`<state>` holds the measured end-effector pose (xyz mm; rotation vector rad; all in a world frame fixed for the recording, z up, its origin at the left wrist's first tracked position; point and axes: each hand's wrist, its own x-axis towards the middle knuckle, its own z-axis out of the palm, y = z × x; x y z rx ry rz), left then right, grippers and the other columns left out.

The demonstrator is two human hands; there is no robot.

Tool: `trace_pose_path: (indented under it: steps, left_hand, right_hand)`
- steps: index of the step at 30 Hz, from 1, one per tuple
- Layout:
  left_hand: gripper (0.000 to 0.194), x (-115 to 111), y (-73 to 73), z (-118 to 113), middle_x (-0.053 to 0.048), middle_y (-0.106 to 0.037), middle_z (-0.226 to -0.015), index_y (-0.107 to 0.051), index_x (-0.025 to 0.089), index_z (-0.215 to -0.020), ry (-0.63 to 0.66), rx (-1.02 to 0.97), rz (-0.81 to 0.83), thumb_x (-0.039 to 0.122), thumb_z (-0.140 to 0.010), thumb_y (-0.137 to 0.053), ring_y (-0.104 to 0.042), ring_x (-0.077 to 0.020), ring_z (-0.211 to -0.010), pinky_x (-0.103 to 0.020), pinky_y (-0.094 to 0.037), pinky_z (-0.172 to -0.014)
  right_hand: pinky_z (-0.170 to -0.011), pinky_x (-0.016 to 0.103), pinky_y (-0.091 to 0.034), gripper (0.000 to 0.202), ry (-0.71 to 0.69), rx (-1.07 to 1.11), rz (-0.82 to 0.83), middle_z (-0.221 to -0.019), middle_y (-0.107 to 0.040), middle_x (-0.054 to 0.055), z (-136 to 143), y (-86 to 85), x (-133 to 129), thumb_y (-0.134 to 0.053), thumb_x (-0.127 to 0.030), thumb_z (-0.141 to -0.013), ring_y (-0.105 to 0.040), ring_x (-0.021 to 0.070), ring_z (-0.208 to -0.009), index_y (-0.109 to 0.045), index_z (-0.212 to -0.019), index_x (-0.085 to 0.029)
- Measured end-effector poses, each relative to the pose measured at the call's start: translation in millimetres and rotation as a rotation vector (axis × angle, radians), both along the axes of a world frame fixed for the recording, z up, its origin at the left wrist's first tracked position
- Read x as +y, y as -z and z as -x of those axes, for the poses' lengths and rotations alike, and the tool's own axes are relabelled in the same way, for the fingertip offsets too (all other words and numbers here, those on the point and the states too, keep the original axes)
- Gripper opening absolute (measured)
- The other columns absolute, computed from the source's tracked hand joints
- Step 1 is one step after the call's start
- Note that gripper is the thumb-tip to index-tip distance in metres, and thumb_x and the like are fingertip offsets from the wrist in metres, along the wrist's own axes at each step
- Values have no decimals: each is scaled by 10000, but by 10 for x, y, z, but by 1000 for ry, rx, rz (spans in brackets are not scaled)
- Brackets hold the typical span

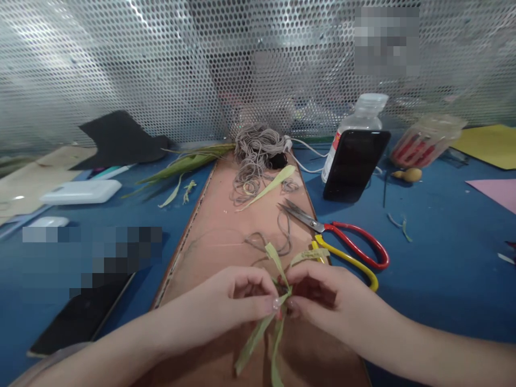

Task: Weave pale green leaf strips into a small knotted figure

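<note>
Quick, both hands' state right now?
Left hand: closed, thumb and finger pinching the green strips.
Right hand: fingers curled in at the green strips' crossing; exact grip partly hidden.

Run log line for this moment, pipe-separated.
left hand: pinching green strips | right hand: pinching same strips | red-handled scissors: across board edge | grey cord: far end
</note>
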<state>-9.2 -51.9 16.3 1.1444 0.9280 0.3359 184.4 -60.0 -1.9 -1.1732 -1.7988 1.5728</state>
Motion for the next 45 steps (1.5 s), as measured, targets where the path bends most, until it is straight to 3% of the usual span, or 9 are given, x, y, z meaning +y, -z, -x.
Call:
trace_pose_path:
  steps: [3, 7, 12, 18, 25, 32, 35, 39, 45]
  left_hand:
    - [149, 13, 44, 1, 32, -537, -694, -536, 145, -740, -46, -29, 61, 280, -802, -544, -444, -62, -593, -183, -329, -572]
    - [165, -7, 120, 10, 16, -562, -740, -517, 146, -785, -99, -100, 94, 306, -829, -515, -444, -55, -563, -187, -320, -542]
    - [156, -28, 135, 6, 5, -592, -736, -505, 142, -782, -115, -141, 81, 285, -845, -498, -467, -53, -574, -176, -334, -548]
    - [155, -17, 103, -21, -7, -607, -706, -516, 137, -755, -126, -115, 110, 268, -837, -503, -505, -61, -559, -169, -374, -532]
    - [85, 13, 81, -12, -52, -622, -747, -613, 105, -757, -146, -313, 352, 161, -776, -551, -577, -118, -691, -197, -429, -594]
    - [102, 30, 78, 49, -15, -584, -748, -665, 132, -707, -37, -235, 294, 233, -690, -672, -500, -95, -682, -203, -380, -668]
    - [145, 17, 94, 40, -9, -562, -723, -659, 138, -723, -63, -238, 336, 272, -677, -690, -479, -84, -603, -201, -375, -575]
    - [113, -23, 117, 4, 5, -558, -698, -626, 130, -704, -201, -337, 484, 202, -671, -706, -439, -33, -520, -125, -272, -425]
    - [70, -75, 149, -45, -9, -585, -673, -596, 125, -706, -236, -424, 551, 156, -726, -656, -541, -59, -574, -127, -374, -476]
  right_hand:
    - [-611, 214, -474, 76, 10, -56, -42, -732, -595, -12, -5, -23, -4, -534, -166, -769, -573, 106, -668, -546, -841, -190]
    - [-487, 183, -390, 67, 39, -240, -376, -619, -480, -28, -24, -90, 15, -561, -116, -740, -450, 76, -537, -550, -703, -170]
    - [-659, 246, -427, 80, 100, -244, -703, -782, -520, 25, -54, -67, 45, -543, -133, -777, -495, 123, -733, -590, -731, -179]
    - [-595, 192, -419, 107, -22, -197, -634, -776, -529, 5, -82, -2, 28, -493, -71, -801, -509, 86, -675, -534, -805, -170]
    - [-623, 232, -422, 125, -100, -254, -631, -814, -515, 24, -97, -84, -28, -399, -92, -838, -501, 108, -696, -491, -858, -174]
    - [-589, 263, -404, 89, -177, -299, -670, -753, -505, 43, -100, -181, -65, -448, -176, -809, -480, 142, -690, -522, -841, -139]
    - [-594, 265, -401, 99, -160, -310, -698, -756, -515, 45, -95, -176, -73, -464, -216, -821, -479, 141, -689, -521, -818, -136]
    - [-579, 246, -394, 108, -104, -321, -722, -732, -517, 27, -75, -139, -55, -470, -229, -837, -471, 122, -657, -506, -776, -147]
    - [-542, 229, -388, 128, -53, -324, -767, -698, -515, 10, -55, -96, -41, -472, -225, -832, -467, 111, -621, -487, -723, -160]
